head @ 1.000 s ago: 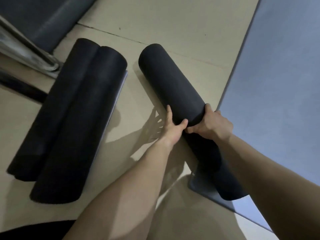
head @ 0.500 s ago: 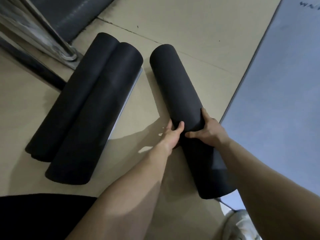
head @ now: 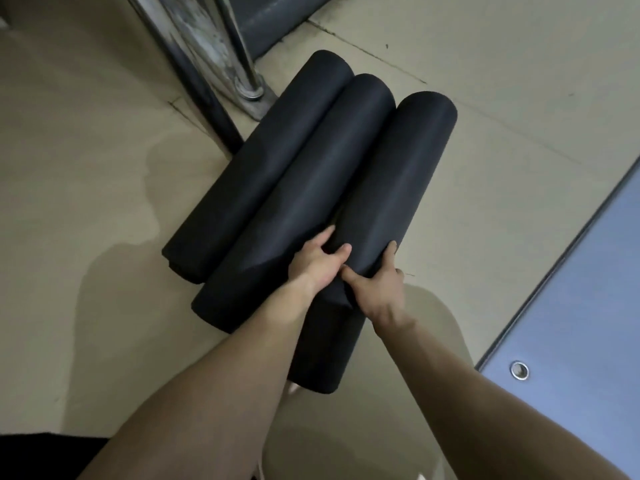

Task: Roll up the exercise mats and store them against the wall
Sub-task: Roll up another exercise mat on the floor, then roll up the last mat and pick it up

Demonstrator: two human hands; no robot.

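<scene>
Three black rolled mats lie side by side on the beige floor. The right roll [head: 391, 188] touches the middle roll [head: 311, 188], which touches the left roll [head: 263, 161]. My left hand [head: 317, 263] grips the right roll from its left side, fingers tucked into the seam between the right and middle rolls. My right hand [head: 379, 289] grips the same roll from its right side, thumb on top. A grey-blue mat [head: 581, 306] lies flat at the right.
A metal post with a round base [head: 251, 88] and a dark slanted bar [head: 204, 98] stand just beyond the rolls' far ends. A dark mat or panel [head: 273, 19] is at the top. A metal eyelet [head: 519, 370] sits in the flat mat's corner.
Both hands have moved the right roll leftward across the floor until it rests against the other two rolls. The view has shifted toward the metal post.
</scene>
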